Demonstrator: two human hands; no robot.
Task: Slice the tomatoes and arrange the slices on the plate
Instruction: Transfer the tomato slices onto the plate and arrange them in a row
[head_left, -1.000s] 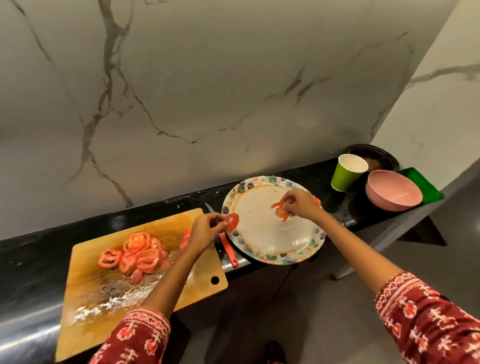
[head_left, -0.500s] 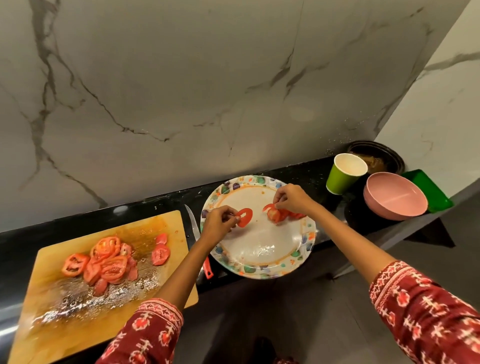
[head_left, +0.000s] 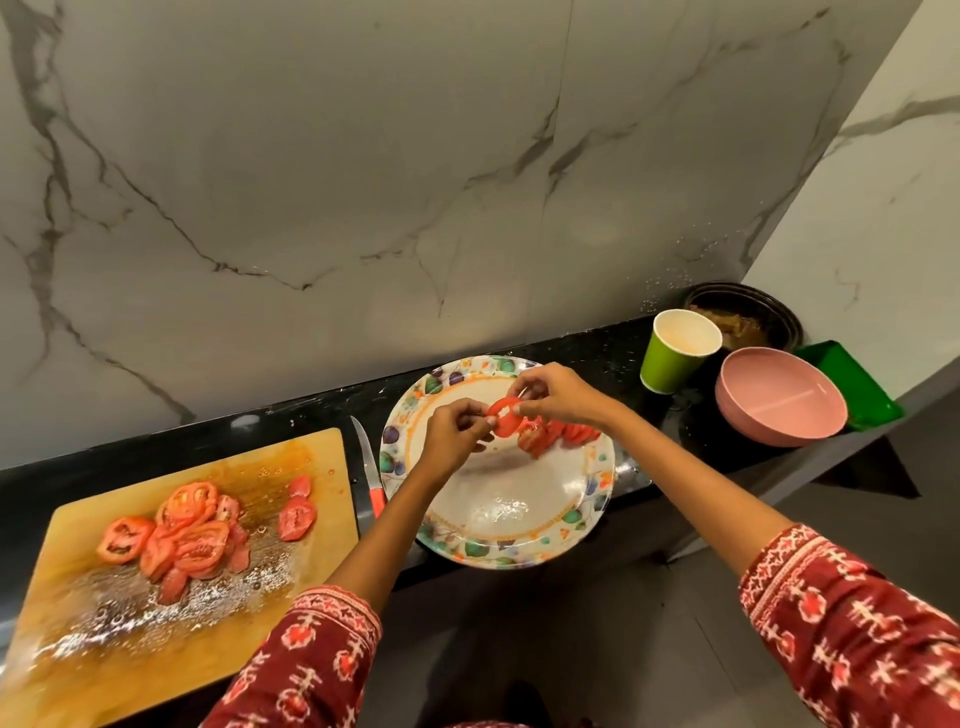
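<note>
A round plate (head_left: 519, 540) with a leafy patterned rim sits on the black counter. Above its far half, my left hand (head_left: 457, 431) and my right hand (head_left: 561, 397) both pinch one red tomato slice (head_left: 504, 418). A short row of slices (head_left: 563, 434) lies on the plate just under my right hand. A pile of tomato slices (head_left: 182, 535) rests on the wet wooden cutting board (head_left: 156, 644) at the left. The knife (head_left: 370, 478), with a red handle, lies between board and plate.
A green paper cup (head_left: 675, 353), a pink bowl (head_left: 779, 397), a dark bowl (head_left: 743, 317) and a green tray (head_left: 857, 384) stand at the right end of the counter. The marble wall rises right behind the counter.
My left hand has carried the tomato slice from the plate's left side to my right hand, and both hands now hold it. The view has shifted left.
</note>
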